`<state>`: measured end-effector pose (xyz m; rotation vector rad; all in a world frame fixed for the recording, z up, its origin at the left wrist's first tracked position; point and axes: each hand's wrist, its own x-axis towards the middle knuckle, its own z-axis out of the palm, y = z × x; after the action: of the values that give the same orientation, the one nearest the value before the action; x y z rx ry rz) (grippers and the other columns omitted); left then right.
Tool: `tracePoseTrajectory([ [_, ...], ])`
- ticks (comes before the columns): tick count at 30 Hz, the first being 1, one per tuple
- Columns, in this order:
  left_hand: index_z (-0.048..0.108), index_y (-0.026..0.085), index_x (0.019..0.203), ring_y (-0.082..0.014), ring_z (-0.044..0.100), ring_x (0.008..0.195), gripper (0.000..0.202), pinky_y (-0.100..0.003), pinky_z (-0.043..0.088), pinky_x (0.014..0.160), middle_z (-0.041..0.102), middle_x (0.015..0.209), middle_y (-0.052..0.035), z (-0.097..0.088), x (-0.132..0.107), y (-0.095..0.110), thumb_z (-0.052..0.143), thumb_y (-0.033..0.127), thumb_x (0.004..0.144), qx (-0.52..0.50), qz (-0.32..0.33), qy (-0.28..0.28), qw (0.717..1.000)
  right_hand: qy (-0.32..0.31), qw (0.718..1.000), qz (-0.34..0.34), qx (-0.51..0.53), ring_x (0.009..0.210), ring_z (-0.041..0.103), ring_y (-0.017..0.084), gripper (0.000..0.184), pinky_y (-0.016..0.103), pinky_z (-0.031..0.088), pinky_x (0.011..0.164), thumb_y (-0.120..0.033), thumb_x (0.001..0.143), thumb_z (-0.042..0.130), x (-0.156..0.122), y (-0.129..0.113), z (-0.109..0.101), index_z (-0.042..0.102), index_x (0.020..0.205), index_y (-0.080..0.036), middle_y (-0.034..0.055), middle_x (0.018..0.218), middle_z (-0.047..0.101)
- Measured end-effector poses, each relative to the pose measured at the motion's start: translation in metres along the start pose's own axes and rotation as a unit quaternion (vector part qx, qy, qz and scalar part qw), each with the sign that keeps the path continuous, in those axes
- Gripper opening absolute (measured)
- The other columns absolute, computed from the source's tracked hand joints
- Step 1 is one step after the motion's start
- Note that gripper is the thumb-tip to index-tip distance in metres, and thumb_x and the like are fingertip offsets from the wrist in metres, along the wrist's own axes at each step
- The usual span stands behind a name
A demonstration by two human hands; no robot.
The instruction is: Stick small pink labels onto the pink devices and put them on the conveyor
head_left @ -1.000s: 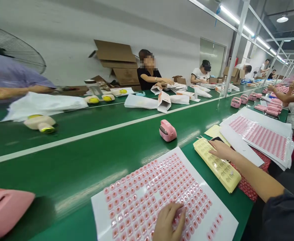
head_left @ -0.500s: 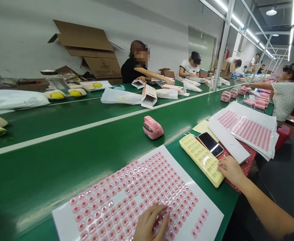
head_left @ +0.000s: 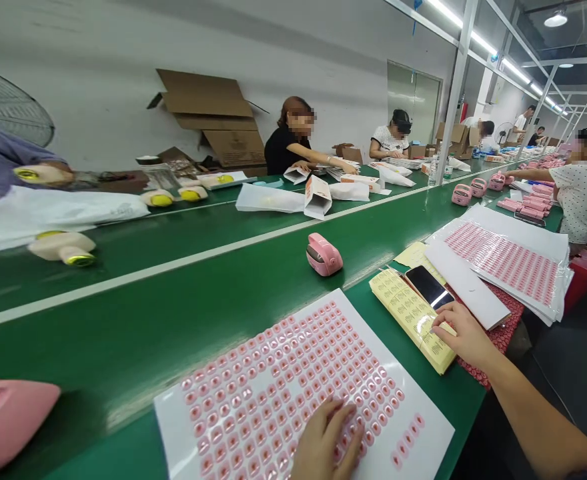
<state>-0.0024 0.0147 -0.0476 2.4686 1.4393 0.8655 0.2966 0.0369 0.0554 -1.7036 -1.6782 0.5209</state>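
Note:
My left hand [head_left: 326,443] rests on a white sheet of pink stickers [head_left: 263,400], fingers apart and slightly bent, with nothing visible in them. Several gaps show among the rows of stickers. To the right, my right hand [head_left: 466,333] is over the near end of a yellow bundle of printed labels [head_left: 408,317], fingers loosely spread; whether they press on it I cannot tell. Right behind that hand lies a phone [head_left: 427,285]. A pink handheld device [head_left: 324,255] stands on the green surface beyond the sheet.
A larger pink object [head_left: 11,420] is cut off at the lower left. More sticker sheets [head_left: 513,260] are piled on the right beside a white strip [head_left: 466,283]. Co-workers sit across the green belt [head_left: 213,280], near white boxes [head_left: 317,198] and cream devices [head_left: 66,248].
The view has swung left, so things sit further right and a pink object appears at lower left. My right hand's fingers have lifted and spread over the yellow bundle. My left hand stays on the sheet.

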Motion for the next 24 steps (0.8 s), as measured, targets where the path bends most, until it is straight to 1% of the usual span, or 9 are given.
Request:
tracePoseTrajectory([
  [4, 0.066, 0.024, 0.101, -0.0247, 0.063, 0.099, 0.029, -0.036, 0.054, 0.081, 0.065, 0.106, -0.0097, 0.000, -0.002, 0.002, 0.051, 0.037, 0.080, 0.031, 0.016, -0.029, 0.999, -0.034, 0.990, 0.038, -0.128, 0.092, 0.052, 0.023, 0.012, 0.036, 0.041, 0.084, -0.012, 0.078, 0.052, 0.008, 0.006, 0.002, 0.060, 0.071, -0.016, 0.0080, 0.088, 0.055],
  [8, 0.065, 0.024, 0.101, -0.0247, 0.062, 0.099, 0.029, -0.037, 0.054, 0.081, 0.065, 0.106, -0.0093, -0.001, -0.002, 0.001, 0.051, 0.037, 0.080, 0.033, 0.015, -0.039, 0.999, -0.041, 0.979, 0.069, -0.185, 0.091, 0.052, 0.023, 0.010, 0.035, 0.042, 0.081, -0.011, 0.076, 0.055, 0.010, 0.014, 0.006, 0.061, 0.070, -0.016, 0.0087, 0.088, 0.055],
  [10, 0.065, 0.024, 0.101, -0.0247, 0.062, 0.099, 0.029, -0.037, 0.054, 0.081, 0.065, 0.106, -0.0092, -0.002, -0.003, 0.001, 0.051, 0.037, 0.080, 0.031, 0.016, -0.035, 0.999, -0.042, 0.976, 0.062, -0.204, 0.090, 0.051, 0.023, 0.011, 0.035, 0.042, 0.081, -0.010, 0.077, 0.054, 0.009, 0.013, 0.008, 0.061, 0.069, -0.015, 0.0088, 0.087, 0.055],
  [13, 0.066, 0.024, 0.101, -0.0249, 0.062, 0.099, 0.029, -0.036, 0.054, 0.081, 0.066, 0.106, -0.0092, -0.004, -0.004, 0.000, 0.051, 0.037, 0.080, 0.024, 0.019, -0.031, 0.999, -0.040, 0.976, 0.030, -0.210, 0.090, 0.050, 0.024, 0.013, 0.037, 0.041, 0.083, -0.009, 0.077, 0.052, 0.005, 0.010, 0.009, 0.061, 0.070, -0.015, 0.0096, 0.089, 0.055],
  [15, 0.066, 0.024, 0.101, -0.0251, 0.062, 0.099, 0.029, -0.037, 0.054, 0.081, 0.066, 0.106, -0.0088, -0.006, -0.004, -0.001, 0.051, 0.037, 0.079, 0.020, 0.015, -0.033, 0.999, -0.046, 0.984, 0.021, -0.170, 0.091, 0.050, 0.023, 0.012, 0.037, 0.041, 0.084, -0.010, 0.077, 0.052, 0.002, 0.009, 0.005, 0.060, 0.070, -0.015, 0.0086, 0.089, 0.055],
  [17, 0.067, 0.025, 0.100, -0.0252, 0.062, 0.099, 0.030, -0.037, 0.054, 0.081, 0.066, 0.106, -0.0086, -0.007, -0.002, -0.001, 0.051, 0.038, 0.078, 0.018, 0.002, -0.039, 0.999, -0.052, 0.993, 0.022, -0.099, 0.092, 0.051, 0.022, 0.010, 0.037, 0.042, 0.084, -0.013, 0.076, 0.053, -0.003, 0.010, -0.002, 0.059, 0.070, -0.017, 0.0065, 0.087, 0.054],
  [21, 0.068, 0.024, 0.099, -0.0262, 0.063, 0.099, 0.032, -0.039, 0.053, 0.082, 0.067, 0.105, -0.0113, -0.008, 0.003, 0.005, 0.050, 0.040, 0.078, 0.028, -0.014, -0.049, 0.998, -0.027, 0.997, -0.007, 0.071, 0.095, 0.053, 0.021, 0.013, 0.036, 0.043, 0.084, -0.027, 0.080, 0.051, -0.013, 0.000, -0.011, 0.060, 0.074, -0.019, 0.0059, 0.092, 0.055],
  [23, 0.067, 0.022, 0.101, -0.0278, 0.061, 0.102, 0.033, -0.041, 0.052, 0.084, 0.066, 0.108, -0.0132, -0.011, 0.002, 0.015, 0.050, 0.037, 0.077, 0.044, -0.029, -0.071, 0.996, -0.037, 0.987, -0.042, 0.151, 0.099, 0.053, 0.021, 0.018, 0.035, 0.044, 0.084, -0.033, 0.082, 0.050, -0.014, -0.013, -0.004, 0.062, 0.088, -0.021, 0.0068, 0.101, 0.055],
  [24, 0.067, 0.022, 0.103, -0.0291, 0.060, 0.104, 0.034, -0.042, 0.051, 0.086, 0.065, 0.111, -0.0139, -0.014, 0.000, 0.022, 0.053, 0.035, 0.075, 0.052, -0.043, -0.090, 0.994, -0.058, 0.979, -0.064, 0.183, 0.099, 0.053, 0.020, 0.023, 0.034, 0.045, 0.083, -0.034, 0.083, 0.050, -0.014, -0.021, 0.004, 0.060, 0.099, -0.022, 0.0070, 0.105, 0.055],
])
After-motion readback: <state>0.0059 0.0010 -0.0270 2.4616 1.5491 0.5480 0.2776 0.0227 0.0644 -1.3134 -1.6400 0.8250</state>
